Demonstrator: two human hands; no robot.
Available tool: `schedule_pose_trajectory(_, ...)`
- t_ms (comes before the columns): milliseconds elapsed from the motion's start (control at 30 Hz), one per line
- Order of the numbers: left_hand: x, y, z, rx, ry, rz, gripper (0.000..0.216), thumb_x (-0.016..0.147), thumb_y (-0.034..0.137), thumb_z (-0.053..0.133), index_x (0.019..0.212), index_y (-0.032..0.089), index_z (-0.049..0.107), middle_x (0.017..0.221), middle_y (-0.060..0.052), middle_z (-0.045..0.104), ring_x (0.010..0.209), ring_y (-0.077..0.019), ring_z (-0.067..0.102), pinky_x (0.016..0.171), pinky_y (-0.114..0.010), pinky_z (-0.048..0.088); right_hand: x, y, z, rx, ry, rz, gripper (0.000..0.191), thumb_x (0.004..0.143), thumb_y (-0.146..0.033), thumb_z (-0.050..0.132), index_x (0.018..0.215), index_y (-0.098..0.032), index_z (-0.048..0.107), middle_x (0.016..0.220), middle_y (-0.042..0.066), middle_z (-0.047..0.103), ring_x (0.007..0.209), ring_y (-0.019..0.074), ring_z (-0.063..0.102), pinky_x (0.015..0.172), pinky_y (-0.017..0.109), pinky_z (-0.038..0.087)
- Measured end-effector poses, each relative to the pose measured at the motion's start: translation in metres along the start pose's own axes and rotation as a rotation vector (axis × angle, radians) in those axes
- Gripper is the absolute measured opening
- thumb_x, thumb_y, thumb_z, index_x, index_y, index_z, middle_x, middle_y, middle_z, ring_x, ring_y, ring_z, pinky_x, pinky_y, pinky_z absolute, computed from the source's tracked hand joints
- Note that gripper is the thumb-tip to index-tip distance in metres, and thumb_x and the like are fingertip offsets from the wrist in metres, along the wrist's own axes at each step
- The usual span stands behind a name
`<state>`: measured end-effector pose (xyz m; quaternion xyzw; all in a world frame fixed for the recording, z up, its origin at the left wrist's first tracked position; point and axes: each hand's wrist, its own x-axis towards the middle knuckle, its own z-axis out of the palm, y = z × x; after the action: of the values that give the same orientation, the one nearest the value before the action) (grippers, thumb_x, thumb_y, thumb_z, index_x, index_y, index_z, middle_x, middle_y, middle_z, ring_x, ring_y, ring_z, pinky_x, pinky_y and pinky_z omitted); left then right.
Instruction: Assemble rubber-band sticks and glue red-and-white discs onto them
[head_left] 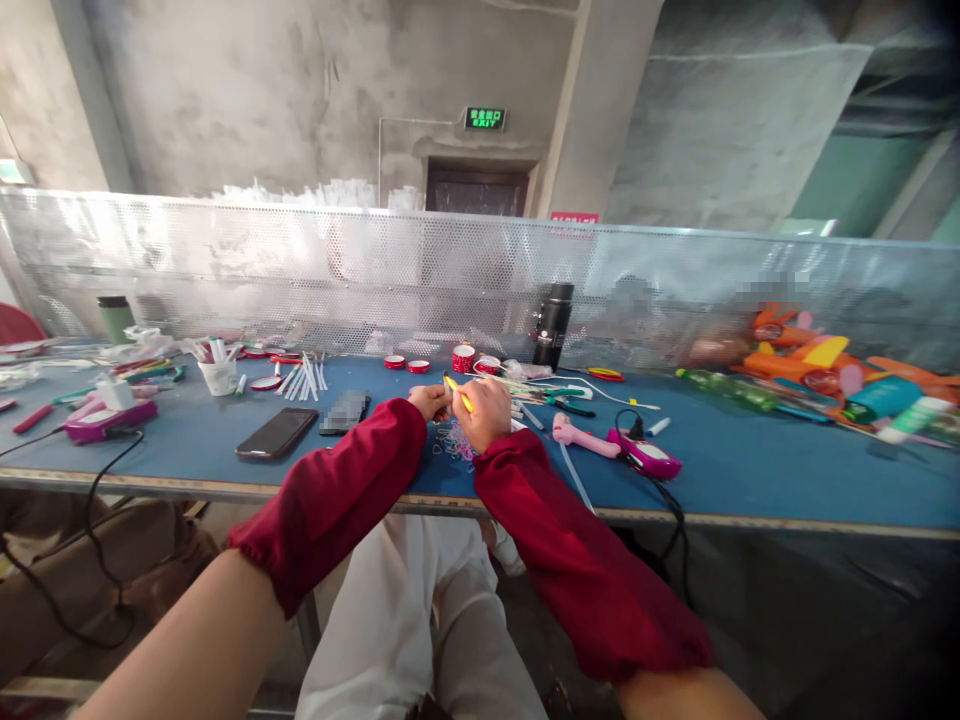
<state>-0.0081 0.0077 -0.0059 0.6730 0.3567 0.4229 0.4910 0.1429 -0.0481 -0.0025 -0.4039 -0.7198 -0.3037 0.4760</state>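
Observation:
My right hand [486,410] is closed around a slim yellow pen-like tool [459,393], whose dark end points up and to the left. Right beside it, my left hand [431,402] has its fingers pinched together; whatever is between them is too small to make out. Both hands meet just above the blue tabletop [382,465]. Below them lies a loose pile of small pastel loops [457,442], partly covered by my right hand. White sticks and a pair of green-handled pliers [566,402] lie close to the right hand.
Two dark phones [277,433] lie left of my hands. A black thermos [553,328] and red-and-white tape rolls [464,357] stand behind. To the right is a pink-purple glue gun [645,455] with a cable; farther right, orange toy planes [802,368]. A white cup of pens [219,376] stands left.

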Motion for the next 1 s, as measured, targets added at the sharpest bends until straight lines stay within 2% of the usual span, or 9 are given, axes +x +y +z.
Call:
schedule_pose_trajectory(133,0.0015,-0.0010,0.0000,-0.023,-0.006,0.000,0.027,0.084,0.035,0.067,0.076,0.013,0.055,0.061,0.001,0.064,0.044,-0.0072,0.056,0.044,-0.017,0.038,-0.0006,0.0035,0.0001,-0.024,0.054,0.024,0.014,0.091,-0.029,0.055,0.080,-0.022,0.061,0.074,0.004,0.063,0.083,0.0220,0.053,0.081,0.036,0.034)
schedule_pose_trajectory(367,0.0058,-0.0064,-0.0029,-0.026,-0.030,0.007,0.029,0.082,0.038,0.069,0.077,0.013,0.056,0.053,0.003,0.060,0.044,-0.0079,0.056,0.045,-0.018,0.039,0.0001,-0.0012,-0.0018,0.019,-0.019,-0.024,0.015,0.092,-0.029,0.055,0.080,-0.022,0.062,0.079,0.005,0.065,0.085,0.0212,0.054,0.083,0.035,0.035)
schedule_pose_trajectory(533,0.0049,-0.0049,-0.0018,-0.034,-0.019,0.012,0.026,0.084,0.035,0.067,0.077,0.013,0.056,0.056,0.003,0.062,0.043,-0.0069,0.055,0.043,-0.017,0.038,-0.0004,0.0018,-0.0009,-0.009,0.014,0.016,0.014,0.091,-0.029,0.055,0.081,-0.022,0.062,0.076,0.004,0.064,0.084,0.0216,0.053,0.083,0.036,0.034)
schedule_pose_trajectory(733,0.0024,-0.0027,-0.0009,0.004,-0.001,0.001,0.021,0.089,0.030,0.062,0.078,0.014,0.055,0.049,0.004,0.058,0.043,-0.0081,0.054,0.045,-0.018,0.039,0.0003,-0.0014,-0.0006,0.015,-0.030,-0.027,0.016,0.092,-0.030,0.055,0.079,-0.022,0.062,0.077,0.004,0.065,0.085,0.0214,0.054,0.083,0.035,0.034)
schedule_pose_trajectory(1000,0.0017,-0.0007,-0.0011,-0.009,0.008,-0.019,0.022,0.088,0.031,0.063,0.077,0.013,0.056,0.054,0.002,0.060,0.046,-0.0091,0.056,0.047,-0.019,0.039,0.0003,0.0001,-0.0028,0.020,-0.019,0.006,0.015,0.091,-0.029,0.054,0.080,-0.022,0.062,0.077,0.005,0.064,0.084,0.0220,0.052,0.083,0.036,0.034)
